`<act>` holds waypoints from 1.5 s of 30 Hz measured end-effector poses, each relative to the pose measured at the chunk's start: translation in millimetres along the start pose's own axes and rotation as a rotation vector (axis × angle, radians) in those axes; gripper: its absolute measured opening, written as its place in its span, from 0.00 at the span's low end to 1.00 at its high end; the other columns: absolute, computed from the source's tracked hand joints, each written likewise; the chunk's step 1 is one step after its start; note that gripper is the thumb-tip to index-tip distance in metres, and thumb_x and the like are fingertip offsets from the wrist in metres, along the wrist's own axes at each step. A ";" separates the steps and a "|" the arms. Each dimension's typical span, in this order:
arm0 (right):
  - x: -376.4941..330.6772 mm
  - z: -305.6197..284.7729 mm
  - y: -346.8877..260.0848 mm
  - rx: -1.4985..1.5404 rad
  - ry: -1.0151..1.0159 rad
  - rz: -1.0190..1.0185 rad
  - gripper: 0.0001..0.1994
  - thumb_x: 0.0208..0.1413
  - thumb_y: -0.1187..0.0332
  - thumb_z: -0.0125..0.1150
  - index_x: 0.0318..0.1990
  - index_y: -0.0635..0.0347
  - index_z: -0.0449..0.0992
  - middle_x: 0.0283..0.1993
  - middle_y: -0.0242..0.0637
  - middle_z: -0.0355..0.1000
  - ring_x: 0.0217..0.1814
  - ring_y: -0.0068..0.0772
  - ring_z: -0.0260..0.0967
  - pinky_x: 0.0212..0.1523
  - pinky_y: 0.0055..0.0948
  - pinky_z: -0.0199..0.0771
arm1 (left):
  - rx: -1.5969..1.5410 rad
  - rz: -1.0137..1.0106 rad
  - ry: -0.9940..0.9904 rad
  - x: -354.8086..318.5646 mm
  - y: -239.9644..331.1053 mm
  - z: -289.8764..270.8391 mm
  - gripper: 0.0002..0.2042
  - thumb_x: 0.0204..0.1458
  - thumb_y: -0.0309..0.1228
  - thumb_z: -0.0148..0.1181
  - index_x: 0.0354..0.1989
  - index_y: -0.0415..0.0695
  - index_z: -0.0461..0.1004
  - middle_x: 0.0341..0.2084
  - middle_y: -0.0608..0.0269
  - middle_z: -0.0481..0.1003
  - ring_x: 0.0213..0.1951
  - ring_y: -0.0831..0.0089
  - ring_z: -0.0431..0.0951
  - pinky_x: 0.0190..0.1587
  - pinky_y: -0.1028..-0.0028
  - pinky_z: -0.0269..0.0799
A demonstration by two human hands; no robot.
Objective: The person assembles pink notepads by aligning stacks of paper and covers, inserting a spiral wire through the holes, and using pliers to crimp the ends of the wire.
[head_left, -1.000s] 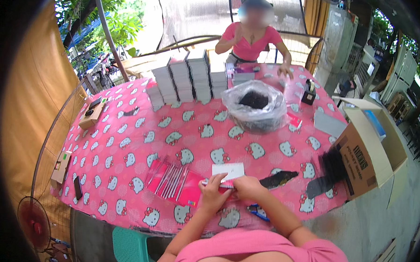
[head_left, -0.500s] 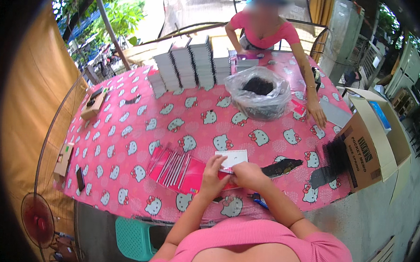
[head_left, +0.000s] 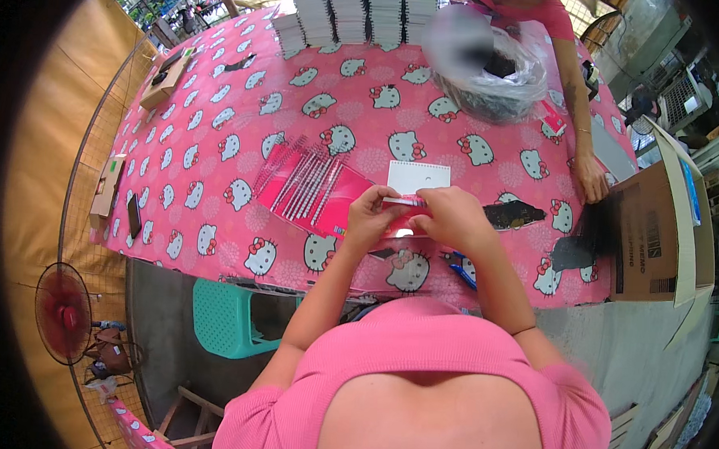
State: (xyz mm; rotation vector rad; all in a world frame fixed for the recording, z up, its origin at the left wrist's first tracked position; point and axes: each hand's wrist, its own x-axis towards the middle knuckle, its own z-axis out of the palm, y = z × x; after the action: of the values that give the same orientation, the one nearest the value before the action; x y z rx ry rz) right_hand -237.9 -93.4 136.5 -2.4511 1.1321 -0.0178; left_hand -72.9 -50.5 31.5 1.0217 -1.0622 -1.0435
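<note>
While both forearms (head_left: 327, 281) angle inward, left hand (head_left: 372, 216) and right hand (head_left: 454, 219), fingers bent, pinch one pink pad (head_left: 406, 214) above the worktop (head_left: 292, 124); white pad (head_left: 419, 176) just beyond.

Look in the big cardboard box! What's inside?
Something blue and flat shows by the opening of the cardboard box. The box's brown side and flaps cover the rest, so I can't tell what's deeper down.

My bare forearms (head_left: 324, 293) reach forward and slant inward; my left hand (head_left: 368, 218) and right hand (head_left: 456, 217) face each other closely, both with fingers (head_left: 373, 195) bent in a pinch.
</note>
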 end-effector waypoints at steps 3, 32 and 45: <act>6.6 7.6 8.2 0.013 0.035 -0.026 0.14 0.40 0.62 0.65 0.30 0.63 0.77 0.34 0.49 0.74 0.40 0.49 0.73 0.40 0.43 0.73 | -0.104 -0.092 -0.048 1.8 -4.4 4.2 0.13 0.43 0.10 0.58 0.37 0.36 0.70 0.34 0.63 0.73 0.39 0.76 0.74 0.43 0.77 0.74; -40.7 2.1 -4.5 0.249 0.649 -0.218 0.17 0.48 0.63 0.62 0.43 0.62 0.73 0.45 0.46 0.71 0.47 0.45 0.69 0.48 0.38 0.69 | -0.267 -0.122 0.025 -4.7 -6.0 4.9 0.13 0.47 0.13 0.57 0.41 0.38 0.73 0.35 0.62 0.75 0.37 0.78 0.75 0.38 0.80 0.73; -131.9 124.5 72.5 -0.228 0.392 0.190 0.30 0.46 0.55 0.62 0.56 0.57 0.64 0.58 0.47 0.59 0.59 0.49 0.58 0.56 0.50 0.55 | -0.166 -0.014 0.287 2.5 25.7 34.0 0.09 0.47 0.16 0.62 0.36 0.35 0.72 0.33 0.60 0.76 0.36 0.77 0.75 0.40 0.79 0.71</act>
State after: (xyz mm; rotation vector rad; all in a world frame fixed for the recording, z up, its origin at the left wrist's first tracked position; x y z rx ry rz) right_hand -354.2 8.9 17.6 -2.5966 1.6105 -0.3428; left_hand -101.8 -52.5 62.9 1.0094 -0.7243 -0.9462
